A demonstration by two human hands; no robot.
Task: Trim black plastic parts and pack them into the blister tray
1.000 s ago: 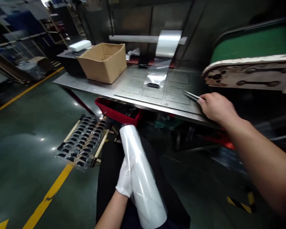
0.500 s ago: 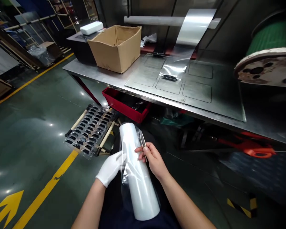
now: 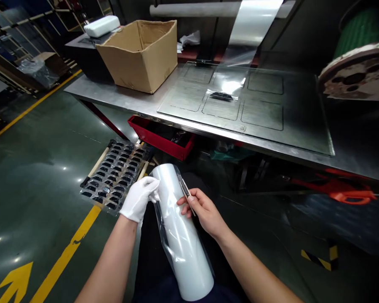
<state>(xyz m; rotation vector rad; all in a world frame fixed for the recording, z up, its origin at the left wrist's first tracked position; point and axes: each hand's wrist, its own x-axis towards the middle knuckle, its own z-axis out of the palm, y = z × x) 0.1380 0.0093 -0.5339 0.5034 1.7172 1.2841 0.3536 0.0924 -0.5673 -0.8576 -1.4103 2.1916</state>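
Note:
A white roll of film (image 3: 189, 269) lies lengthwise across my lap, loosely wrapped in a clear plastic sheet (image 3: 173, 235). My left hand (image 3: 139, 197), in a white glove, pinches the sheet's left edge near the roll's far end. A slim pair of tweezers (image 3: 187, 192) is held between the thumb and fingers of my bare right hand (image 3: 204, 208), at the roll's right side. The tweezers' tips point away from me, toward the far end of the roll. The fingertips of my right hand rest at the plastic over the roll.
A metal workbench (image 3: 139, 103) carries a cardboard box (image 3: 129, 63), a glass plate (image 3: 290, 139) and a hanging film strip (image 3: 252, 29). Below are a red bin (image 3: 164, 141) and a rack of black parts (image 3: 115, 174). A green spool (image 3: 360, 35) stands right.
My left hand has moved up and left along the roll, drawing the plastic edge with it. My right hand keeps the tweezers in nearly the same place. The view has shifted slightly.

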